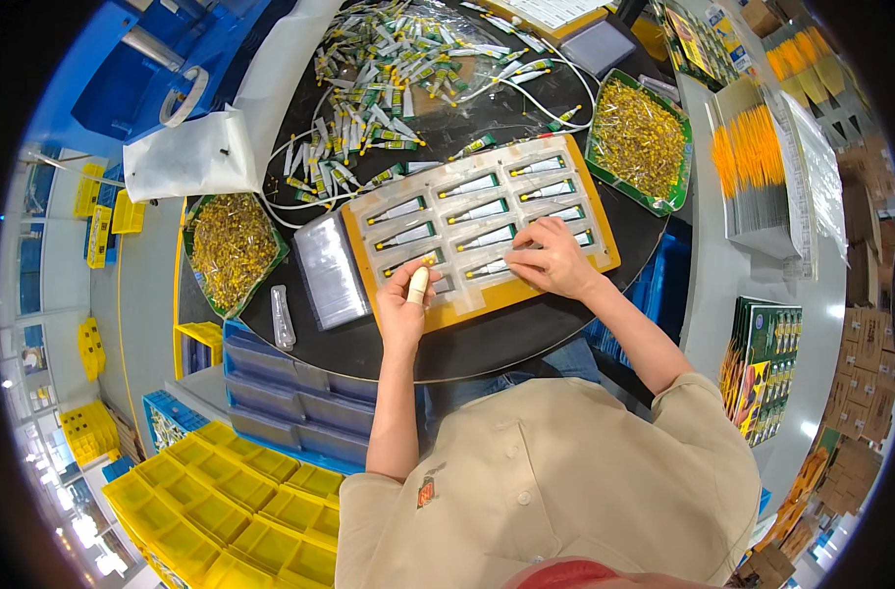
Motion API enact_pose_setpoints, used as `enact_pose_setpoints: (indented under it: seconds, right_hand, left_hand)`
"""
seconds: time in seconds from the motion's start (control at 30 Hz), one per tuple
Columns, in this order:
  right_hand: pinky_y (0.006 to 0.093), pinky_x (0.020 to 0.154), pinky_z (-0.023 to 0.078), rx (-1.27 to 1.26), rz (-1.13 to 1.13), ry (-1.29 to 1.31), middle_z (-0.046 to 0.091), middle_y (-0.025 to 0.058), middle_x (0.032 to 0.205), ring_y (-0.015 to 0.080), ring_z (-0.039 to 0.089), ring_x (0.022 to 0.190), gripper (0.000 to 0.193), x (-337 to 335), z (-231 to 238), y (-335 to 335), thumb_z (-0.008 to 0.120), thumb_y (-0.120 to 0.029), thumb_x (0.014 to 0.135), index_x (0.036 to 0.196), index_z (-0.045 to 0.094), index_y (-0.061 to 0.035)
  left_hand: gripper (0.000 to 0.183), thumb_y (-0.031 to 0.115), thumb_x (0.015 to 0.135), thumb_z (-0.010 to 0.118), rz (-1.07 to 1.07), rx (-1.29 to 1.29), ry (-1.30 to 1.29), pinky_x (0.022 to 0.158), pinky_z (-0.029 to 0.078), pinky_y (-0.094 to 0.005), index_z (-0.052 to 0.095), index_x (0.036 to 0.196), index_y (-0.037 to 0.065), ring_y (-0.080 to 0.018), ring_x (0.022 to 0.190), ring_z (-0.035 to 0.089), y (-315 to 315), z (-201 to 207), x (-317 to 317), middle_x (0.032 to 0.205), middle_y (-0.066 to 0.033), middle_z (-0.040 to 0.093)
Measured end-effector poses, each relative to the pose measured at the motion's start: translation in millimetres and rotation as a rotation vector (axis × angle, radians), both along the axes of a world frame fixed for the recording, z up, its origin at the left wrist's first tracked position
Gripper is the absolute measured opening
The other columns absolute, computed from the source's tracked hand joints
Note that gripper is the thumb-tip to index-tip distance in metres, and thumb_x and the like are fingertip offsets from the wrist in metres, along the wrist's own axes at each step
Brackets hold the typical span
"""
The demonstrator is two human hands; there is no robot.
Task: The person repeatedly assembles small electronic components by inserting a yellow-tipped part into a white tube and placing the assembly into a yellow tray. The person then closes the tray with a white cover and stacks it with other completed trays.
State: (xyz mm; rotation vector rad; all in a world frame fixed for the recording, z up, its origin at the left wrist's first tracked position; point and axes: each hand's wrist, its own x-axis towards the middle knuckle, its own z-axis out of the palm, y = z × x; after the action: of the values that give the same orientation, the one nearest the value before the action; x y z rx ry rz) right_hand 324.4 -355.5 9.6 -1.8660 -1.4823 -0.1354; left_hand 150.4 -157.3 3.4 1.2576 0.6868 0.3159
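Observation:
In front of me a yellow board (477, 306) carries a clear blister tray (434, 211) whose pockets hold several small tubes (482, 209) with green ends and yellow tips. My left hand (404, 306) is at the tray's near left corner, a pale cover on one digit. Its fingers pinch a small yellow piece (429, 260) just over a pocket. Toward the tray's right side, my right hand (557, 261) bends its fingers together above a tube in the near row. Those fingers cover part of the tube, and whether they grip anything is hidden.
Beyond the tray lies a large pile of tubes (369, 93). Heaps of tiny yellow pieces fill green trays at left (234, 240) and right (639, 137). Clear plastic sheets (330, 270) are stacked beside the board. Yellow bins (212, 501) stand lower left; orange-tipped items (752, 157) at right.

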Motion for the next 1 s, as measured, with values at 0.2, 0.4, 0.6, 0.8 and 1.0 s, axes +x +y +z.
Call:
enact_pose_setpoints:
  seconds: [0.2,0.4,0.6,0.8,1.0]
  right_hand:
    - [0.0374,0.079,0.042,-0.067,0.011,-0.048,0.061,0.0045,0.092,0.0246,0.057,0.085,0.014,15,16,26,0.072,-0.013,0.077,0.09,0.07,-0.0098]
    - [0.0394,0.079,0.05,-0.097,0.202,0.092,0.062,0.0065,0.095,0.0271,0.06,0.089,0.03,-25,24,55,0.073,-0.016,0.077,0.106,0.068,-0.0092]
    - [0.0366,0.07,0.052,-0.162,0.318,0.185,0.062,0.007,0.083,0.0273,0.06,0.08,0.013,-28,21,69,0.07,-0.012,0.081,0.092,0.067,-0.0067]
    - [0.0379,0.07,0.05,-0.044,0.072,0.229,0.059,0.0091,0.08,0.0293,0.059,0.08,0.007,-5,5,94,0.069,-0.01,0.081,0.083,0.064,-0.0048]
    - [0.0359,0.064,0.05,-0.023,0.105,0.098,0.061,0.0076,0.078,0.0264,0.059,0.073,0.01,2,-9,122,0.074,-0.008,0.079,0.086,0.069,-0.0039]
  left_hand:
    - [0.019,0.007,0.095,0.058,-0.143,0.158,0.043,0.062,0.044,-0.0211,0.067,0.11,0.002,-0.0043,0.068,0.052,3,0,-3,0.085,-0.0003,0.069]
    - [0.017,0.01,0.096,0.059,-0.409,0.605,0.126,0.057,0.042,-0.0211,0.068,0.108,0.002,-0.0037,0.064,0.05,3,4,-2,0.079,0.0025,0.066]
    - [0.014,0.008,0.095,0.06,-0.399,0.15,0.176,0.06,0.046,-0.0215,0.067,0.104,0.0,-0.0055,0.066,0.056,12,16,-17,0.083,-0.0005,0.068]
    - [0.015,-0.001,0.084,0.067,-0.158,0.793,0.169,0.069,0.053,-0.0315,0.071,0.098,0.003,-0.0238,0.075,0.068,33,26,-38,0.087,-0.0134,0.07]
    - [0.027,-0.001,0.07,0.07,-0.266,1.105,-0.117,0.073,0.05,-0.0366,0.072,0.095,0.009,-0.0263,0.082,0.061,16,10,-17,0.086,-0.0059,0.064]
